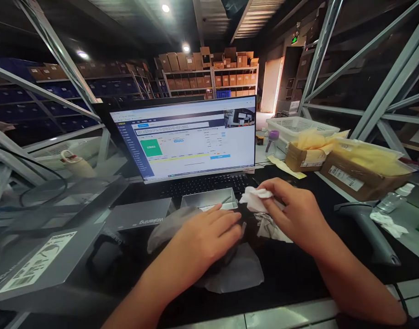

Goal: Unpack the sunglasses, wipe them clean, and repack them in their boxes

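My right hand [295, 212] pinches a crumpled white tissue [255, 198] between thumb and fingers. Below that tissue lies another crumpled, greyish cloth or tissue [271, 228] on the black mat. My left hand [207, 240] curves down over something dark that its palm and fingers mostly hide. Translucent plastic wrapping [239, 269] spreads out from under this hand, on both sides. Just beyond the left fingertips sits an open grey box [209, 199] with a thin item inside. A flat grey box lid [139, 214] with printed lettering lies to its left.
A monitor [192, 146] stands behind a black keyboard [209, 184]. On the right are a barcode scanner [369, 233], a clear bottle [396, 198], cardboard boxes [350, 178] and a white basket [295, 125]. A labelled grey box [41, 260] fills the near left.
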`<action>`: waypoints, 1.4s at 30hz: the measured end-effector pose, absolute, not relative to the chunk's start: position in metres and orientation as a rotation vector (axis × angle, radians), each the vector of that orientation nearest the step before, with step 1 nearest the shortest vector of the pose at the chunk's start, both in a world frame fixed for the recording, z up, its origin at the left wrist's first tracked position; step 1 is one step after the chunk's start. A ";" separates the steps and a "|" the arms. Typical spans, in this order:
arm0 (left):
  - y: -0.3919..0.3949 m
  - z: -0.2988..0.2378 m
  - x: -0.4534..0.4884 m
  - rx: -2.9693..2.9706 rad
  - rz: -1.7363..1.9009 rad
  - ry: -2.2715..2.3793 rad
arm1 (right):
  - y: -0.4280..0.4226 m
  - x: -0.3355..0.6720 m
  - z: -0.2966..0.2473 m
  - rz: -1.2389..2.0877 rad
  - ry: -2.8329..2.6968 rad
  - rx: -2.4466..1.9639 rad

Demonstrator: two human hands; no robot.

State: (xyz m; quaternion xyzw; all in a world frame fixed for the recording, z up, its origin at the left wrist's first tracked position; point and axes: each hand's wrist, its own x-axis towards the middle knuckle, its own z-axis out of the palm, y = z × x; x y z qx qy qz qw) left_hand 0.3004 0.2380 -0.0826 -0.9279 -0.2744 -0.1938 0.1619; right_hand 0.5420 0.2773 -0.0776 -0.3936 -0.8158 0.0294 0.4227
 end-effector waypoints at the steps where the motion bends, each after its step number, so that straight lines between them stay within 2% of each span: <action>1: 0.238 -0.083 0.301 -2.643 -0.545 -0.785 | 0.272 0.540 -0.077 0.127 -2.079 -0.967; 7: 0.240 -0.081 0.307 -2.632 -0.523 -0.777 | 0.256 0.544 -0.064 0.432 -2.324 -0.872; 13: 0.241 -0.087 0.314 -2.591 -0.464 -0.732 | 0.270 0.566 -0.050 0.838 -2.526 -0.578; 15: 0.240 -0.091 0.318 -2.587 -0.434 -0.701 | 0.274 0.566 -0.052 0.852 -2.600 -0.560; 21: 0.241 -0.100 0.324 -2.568 -0.381 -0.677 | 0.274 0.549 -0.065 0.508 -2.619 -0.819; 24: 0.243 -0.099 0.323 -2.544 -0.391 -0.661 | 0.274 0.545 -0.065 0.438 -2.589 -0.833; 36: 0.231 -0.081 0.318 -2.584 -0.624 -0.561 | 0.303 0.579 -0.059 1.112 -2.378 -0.556; 42: 0.231 -0.082 0.314 -2.634 -0.636 -0.573 | 0.317 0.586 -0.063 1.215 -2.301 -0.498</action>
